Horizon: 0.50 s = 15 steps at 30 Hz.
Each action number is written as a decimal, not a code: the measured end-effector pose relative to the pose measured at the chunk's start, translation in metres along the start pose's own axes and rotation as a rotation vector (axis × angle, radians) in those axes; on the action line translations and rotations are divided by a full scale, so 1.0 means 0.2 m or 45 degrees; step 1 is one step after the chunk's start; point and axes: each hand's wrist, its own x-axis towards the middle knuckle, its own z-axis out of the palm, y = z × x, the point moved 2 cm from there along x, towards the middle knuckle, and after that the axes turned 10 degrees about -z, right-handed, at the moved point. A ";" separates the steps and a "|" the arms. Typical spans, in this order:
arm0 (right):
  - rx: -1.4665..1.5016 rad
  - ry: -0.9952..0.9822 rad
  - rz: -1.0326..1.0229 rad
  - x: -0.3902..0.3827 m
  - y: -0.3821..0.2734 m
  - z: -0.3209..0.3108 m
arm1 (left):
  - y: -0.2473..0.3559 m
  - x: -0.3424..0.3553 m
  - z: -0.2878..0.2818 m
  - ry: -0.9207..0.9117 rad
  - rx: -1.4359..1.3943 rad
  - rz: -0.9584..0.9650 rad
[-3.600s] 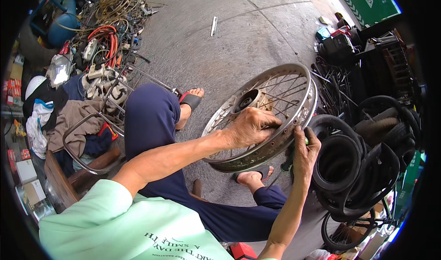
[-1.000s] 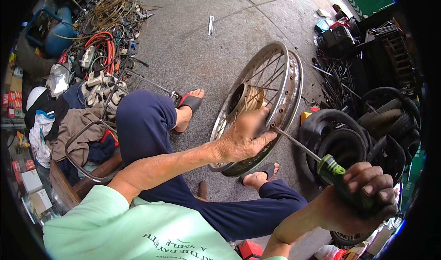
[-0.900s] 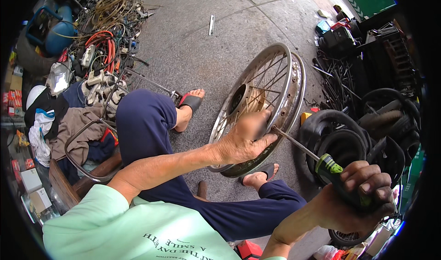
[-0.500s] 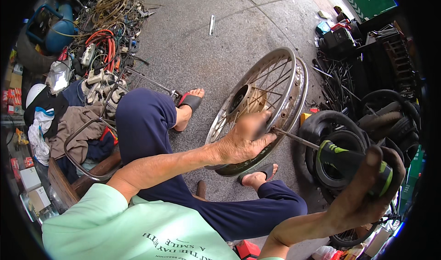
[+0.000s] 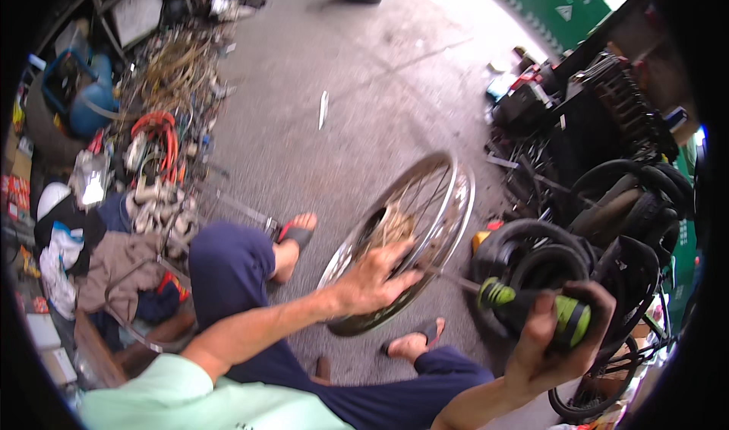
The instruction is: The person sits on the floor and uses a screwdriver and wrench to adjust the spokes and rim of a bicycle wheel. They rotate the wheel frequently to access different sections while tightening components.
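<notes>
The left hand (image 5: pixel 372 280) grips the near side of the spoked wheel (image 5: pixel 392 226), thumb and fingers bracketing its rim; the right hand (image 5: pixel 566 337) is wrapped around the handle of a green-and-black screwdriver (image 5: pixel 497 293), whose shaft points at the rim just beside the left thumb. The wheel leans over the concrete floor (image 5: pixel 296 134), near the tyres (image 5: pixel 516 236) piled along the floor's right edge; I cannot tell whether its lower rim touches down. If the shaft bears on the metal off-line (blur hides whether the tip sits in a hole), it could skid, and a push from the right palm might drive it into the left thumb. Too slack a hold on the rim could let the wheel swivel away.
</notes>
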 end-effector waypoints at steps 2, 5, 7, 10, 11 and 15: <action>-0.181 0.266 -0.189 0.04 -0.03 -0.01 | 0.03 0.04 -0.04 -0.017 -0.018 -0.018; 0.088 0.518 0.000 -0.01 0.03 -0.17 | 0.02 0.11 -0.06 -0.160 -0.032 -0.072; 0.282 0.498 0.076 -0.04 0.15 -0.27 | -0.07 0.17 -0.02 -0.103 0.088 0.010; 0.413 0.233 0.357 -0.08 0.36 -0.19 | -0.02 0.18 -0.05 -0.222 -0.036 -0.125; 0.366 0.120 0.457 -0.16 0.48 -0.15 | -0.02 0.18 -0.03 -0.194 0.058 -0.014; 0.636 -0.158 0.830 -0.46 0.67 0.17 | 0.05 0.05 0.06 -0.404 0.158 -0.065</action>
